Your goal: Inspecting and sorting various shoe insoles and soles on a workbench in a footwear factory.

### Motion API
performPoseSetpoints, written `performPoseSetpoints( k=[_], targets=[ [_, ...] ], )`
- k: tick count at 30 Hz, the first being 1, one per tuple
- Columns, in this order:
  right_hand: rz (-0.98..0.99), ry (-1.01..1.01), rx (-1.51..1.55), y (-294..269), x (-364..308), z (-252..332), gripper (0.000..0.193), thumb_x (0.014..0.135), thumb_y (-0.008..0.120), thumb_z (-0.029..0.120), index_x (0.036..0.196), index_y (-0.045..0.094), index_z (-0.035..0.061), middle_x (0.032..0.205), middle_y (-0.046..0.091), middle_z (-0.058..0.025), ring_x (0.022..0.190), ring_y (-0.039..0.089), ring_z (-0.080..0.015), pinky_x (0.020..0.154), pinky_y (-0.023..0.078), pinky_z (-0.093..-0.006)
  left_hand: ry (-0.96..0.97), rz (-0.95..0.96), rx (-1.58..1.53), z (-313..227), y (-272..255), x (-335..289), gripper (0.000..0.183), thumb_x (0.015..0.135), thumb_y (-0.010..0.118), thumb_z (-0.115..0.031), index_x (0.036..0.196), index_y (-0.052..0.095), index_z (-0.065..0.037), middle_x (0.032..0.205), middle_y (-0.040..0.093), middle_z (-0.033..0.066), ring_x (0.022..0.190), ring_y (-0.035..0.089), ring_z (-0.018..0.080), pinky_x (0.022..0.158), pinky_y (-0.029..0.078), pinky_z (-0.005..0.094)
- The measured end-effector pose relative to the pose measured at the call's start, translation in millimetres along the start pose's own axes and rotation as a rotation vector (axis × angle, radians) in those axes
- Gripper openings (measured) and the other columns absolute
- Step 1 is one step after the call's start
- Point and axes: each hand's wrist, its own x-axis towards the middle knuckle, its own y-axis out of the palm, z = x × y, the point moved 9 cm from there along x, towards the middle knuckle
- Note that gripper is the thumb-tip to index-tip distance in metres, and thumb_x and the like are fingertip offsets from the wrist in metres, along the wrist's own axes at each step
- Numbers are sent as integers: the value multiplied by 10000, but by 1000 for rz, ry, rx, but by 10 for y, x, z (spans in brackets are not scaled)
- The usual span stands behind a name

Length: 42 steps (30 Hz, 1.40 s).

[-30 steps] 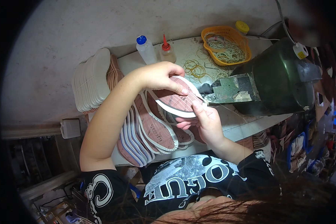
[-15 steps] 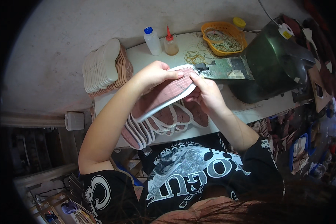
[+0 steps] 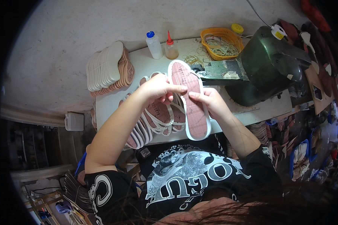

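Observation:
Both hands hold a flip-flop (image 3: 194,116) with a pink insole, white edge and pale straps, raised over the table with its heel toward me. My left hand (image 3: 162,89) grips it at the left edge, thumb across the insole. On the right edge, my right hand (image 3: 211,101) closes round it, thumb on top; the fingers underneath are partly hidden. Several more pink sandals (image 3: 157,112) with white straps lie beneath and left of my left hand. Nearer me, a row of white-edged soles (image 3: 141,131) stands on edge.
Behind, a green machine (image 3: 264,62) with a flat arm (image 3: 221,71) fills the right side. A yellow basket (image 3: 218,33) of bands, a blue-capped bottle (image 3: 154,45) and a red-nozzled bottle (image 3: 171,50) line the back. White sole pieces (image 3: 105,69) are stacked left on the table (image 3: 112,112).
The flip-flop has come away from the machine's arm toward me and turned from slanted to nearly upright in view. Both hands shifted with it, and the sandals beneath show more.

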Motion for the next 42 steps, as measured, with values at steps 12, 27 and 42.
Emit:
performPoseSetpoints(
  k=[12, 27, 42],
  targets=[
    [102, 134, -208, -20, -377, -197, 275, 856, 640, 153, 1060, 616, -29, 925, 671, -95, 818, 645, -136, 717, 509, -262, -19, -254, -257, 52, -238, 117, 301, 756, 763, -307, 732, 627, -39, 531, 528, -13, 415, 455, 65, 403, 356, 207],
    [-222, 10, 291, 220, 14, -165, 274, 905, 591, 231, 984, 615, -30, 773, 666, -121, 619, 648, -139, 586, 533, -260, -181, -66, 166, -72, -874, 700, 723, 673, 713, -614, 955, 648, 48, 805, 641, 164, 592, 585, 170, 527, 476, 259],
    [-307, 50, 299, 189, 288, -13, 354, 943, 533, 287, 1093, 577, -31, 870, 677, -166, 715, 683, -186, 654, 563, -273, 290, 454, 793, -734, -324, 952, 485, 676, 750, -500, 886, 639, -76, 819, 640, 98, 777, 601, 223, 670, 462, 340]
  ],
)
